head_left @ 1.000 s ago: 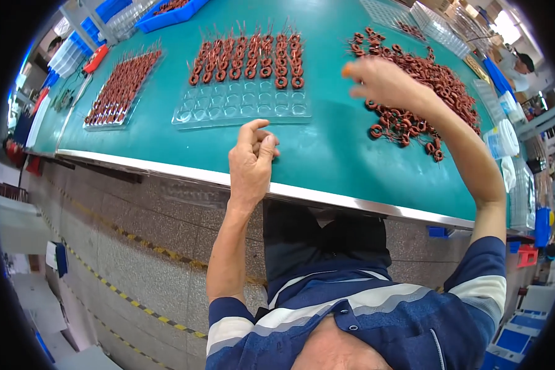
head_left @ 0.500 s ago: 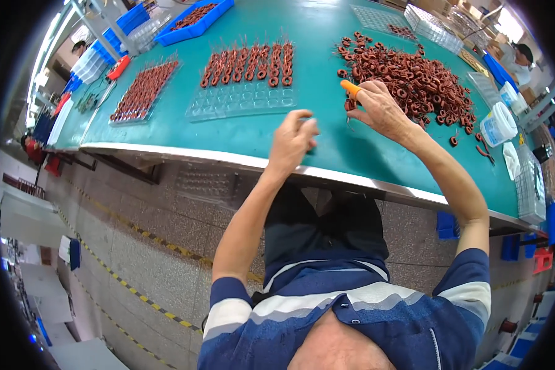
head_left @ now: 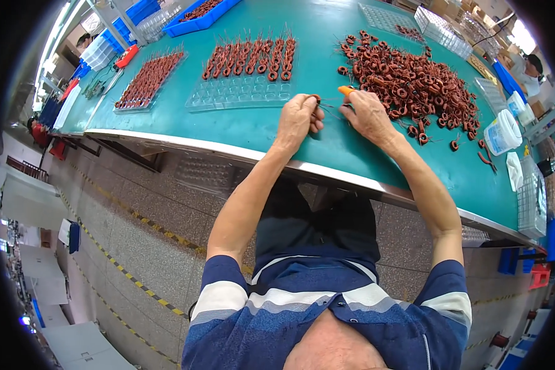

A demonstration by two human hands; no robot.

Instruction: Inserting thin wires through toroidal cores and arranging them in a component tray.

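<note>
In front of me, my left hand [head_left: 297, 120] pinches a small reddish-brown wire-wound ring coil [head_left: 316, 98] between thumb and fingers. Thin wire leads [head_left: 330, 100] stretch from it to my right hand [head_left: 370, 117], whose thumb and index finger close on their ends. An orange finger cot [head_left: 346, 90] covers that index fingertip. Just beyond my left hand lies a clear plastic tray [head_left: 237, 97] with round pockets. Its far rows hold upright coils [head_left: 248, 58], leads up; its near pockets are vacant. A large heap of loose coils [head_left: 407, 80] lies beyond my right hand.
A filled coil tray [head_left: 148, 80] lies left, with a blue bin [head_left: 197, 18] behind it. At right are red-handled pliers [head_left: 487, 161], a white tub [head_left: 502, 132] and clear stacked trays [head_left: 531, 197]. The table's metal edge [head_left: 228, 152] runs before me. Another person [head_left: 528, 71] is at far right.
My right hand has come from the heap's near edge toward my left hand. A coil is now held between them with its leads drawn out straight. My left hand has risen slightly.
</note>
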